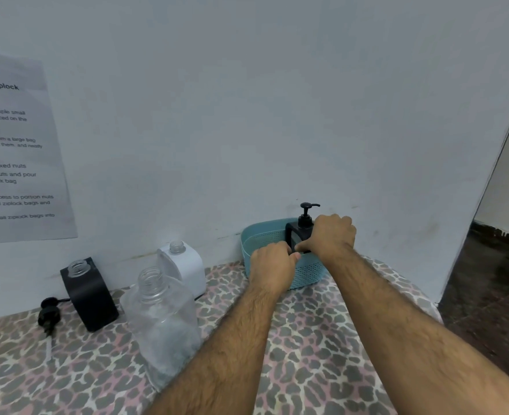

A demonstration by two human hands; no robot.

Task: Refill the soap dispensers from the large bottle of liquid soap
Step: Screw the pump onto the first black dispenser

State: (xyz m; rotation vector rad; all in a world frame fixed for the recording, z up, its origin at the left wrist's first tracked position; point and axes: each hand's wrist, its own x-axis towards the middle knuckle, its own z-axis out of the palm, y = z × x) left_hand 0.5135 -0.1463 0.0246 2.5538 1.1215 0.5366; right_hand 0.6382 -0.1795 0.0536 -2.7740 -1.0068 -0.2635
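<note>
Both hands are clamped on a black soap dispenser (pixel 295 235) with its pump on, which stands in the teal basket (pixel 307 272) against the wall: the right hand (pixel 332 236) wraps its top, the left hand (pixel 272 265) pinches its lower edge. To the left on the leopard-print table (pixel 322 339) stand the large clear bottle (pixel 162 322) (uncapped), an open white dispenser (pixel 187 265) behind it and an open black dispenser (pixel 90 295), with a loose black pump (pixel 49 316) lying beside it.
</note>
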